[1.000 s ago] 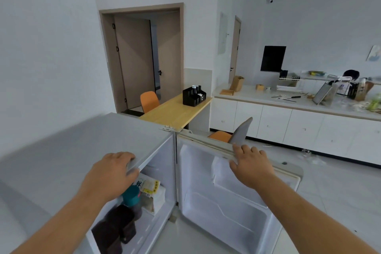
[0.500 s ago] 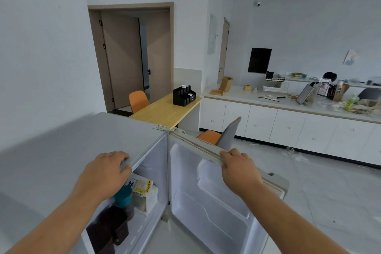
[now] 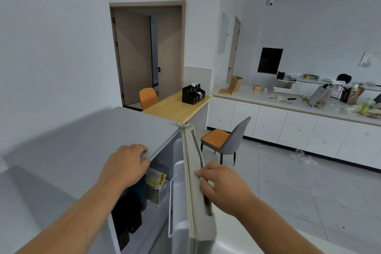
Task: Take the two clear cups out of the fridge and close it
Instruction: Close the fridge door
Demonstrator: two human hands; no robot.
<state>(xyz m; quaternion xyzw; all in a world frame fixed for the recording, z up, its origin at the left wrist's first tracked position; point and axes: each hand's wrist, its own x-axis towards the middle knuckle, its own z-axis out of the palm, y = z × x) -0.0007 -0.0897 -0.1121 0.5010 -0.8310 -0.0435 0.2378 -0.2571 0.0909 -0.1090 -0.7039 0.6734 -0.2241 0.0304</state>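
Head view: my left hand (image 3: 125,168) curls over the fridge (image 3: 78,146) top's front edge; right hand (image 3: 221,184) grips the half-open door (image 3: 198,202) top. I can't spot clear cups inside.

The fridge (image 3: 82,150) at lower left has a smooth, matt grey top. Its door (image 3: 193,181) edge carries a dull beige rubbery seal. The table (image 3: 177,107) at centre looks like pale, smooth wood.

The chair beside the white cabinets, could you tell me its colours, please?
The chair has an orange seat and grey back, seen in the head view.
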